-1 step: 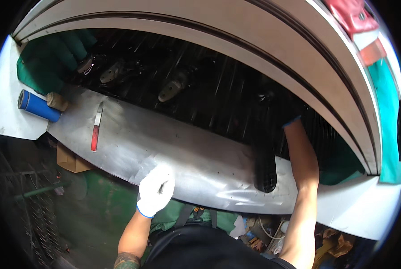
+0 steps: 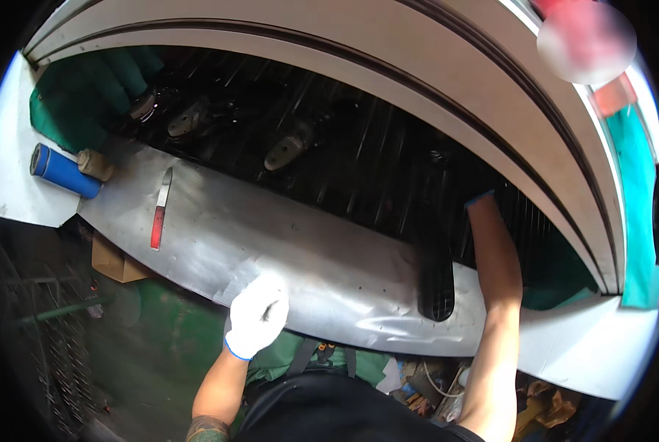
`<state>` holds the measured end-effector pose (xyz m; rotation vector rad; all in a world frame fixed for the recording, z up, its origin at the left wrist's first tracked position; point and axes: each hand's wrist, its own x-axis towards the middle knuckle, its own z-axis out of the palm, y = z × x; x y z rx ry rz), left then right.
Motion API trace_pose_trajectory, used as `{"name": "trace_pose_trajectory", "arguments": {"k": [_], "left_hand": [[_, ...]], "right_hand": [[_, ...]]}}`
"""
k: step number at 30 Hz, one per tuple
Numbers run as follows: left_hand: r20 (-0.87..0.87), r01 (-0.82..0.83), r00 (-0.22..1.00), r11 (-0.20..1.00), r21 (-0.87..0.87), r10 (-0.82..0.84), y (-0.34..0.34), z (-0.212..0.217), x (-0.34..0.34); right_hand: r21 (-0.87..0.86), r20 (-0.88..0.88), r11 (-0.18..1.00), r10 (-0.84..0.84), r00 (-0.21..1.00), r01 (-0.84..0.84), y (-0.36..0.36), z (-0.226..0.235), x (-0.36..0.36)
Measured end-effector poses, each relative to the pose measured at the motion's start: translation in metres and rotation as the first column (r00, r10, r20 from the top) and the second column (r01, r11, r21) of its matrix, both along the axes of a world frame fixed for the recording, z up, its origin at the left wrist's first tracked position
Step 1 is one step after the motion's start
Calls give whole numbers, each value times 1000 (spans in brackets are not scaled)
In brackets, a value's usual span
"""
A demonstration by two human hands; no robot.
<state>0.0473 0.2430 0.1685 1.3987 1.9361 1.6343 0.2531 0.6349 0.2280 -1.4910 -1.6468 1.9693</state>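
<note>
Item one: a bent sheet-metal panel point(image 2: 329, 272), dull silver, which we record running across the frame from ten o'clock down to five o'clock, below a dark opening point(image 2: 329, 155).

Our left hand point(image 2: 257, 315), in a white glove, rests at six o'clock on the panel's near edge; its fingers are curled loosely against the metal, and we cannot tell whether they grip the edge.

Our right hand point(image 2: 477, 199) reaches into the opening at three o'clock; only the glove's blue cuff shows, so the state of its fingers cannot be told.

On the panel at nine o'clock lies a knife point(image 2: 160, 210) with a red handle. Beyond it, at the panel's far left end, we list a blue cylinder point(image 2: 64, 171) lying on its side, with a tan roll point(image 2: 95, 164) touching it.
</note>
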Motion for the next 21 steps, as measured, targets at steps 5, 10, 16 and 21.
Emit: {"name": "trace_pose_trajectory", "arguments": {"k": [5,10,16,21], "left_hand": [[-88,22,996,1000,3,-22,9,10,-6],[-180,6,984,999,-35,-12,8,14,-6],[-127,-55,990,998,-9,53,4,11,-3],[-154,-97,983,994,43,102,4,5,-4]], "right_hand": [[168,113,986,-10,994,-9,34,-8,-38],[296,179,953,11,984,-64,47,-13,-74],[415,230,899,45,972,-140,45,-18,-113],[504,256,848,34,966,-164,45,-26,-133]]}}
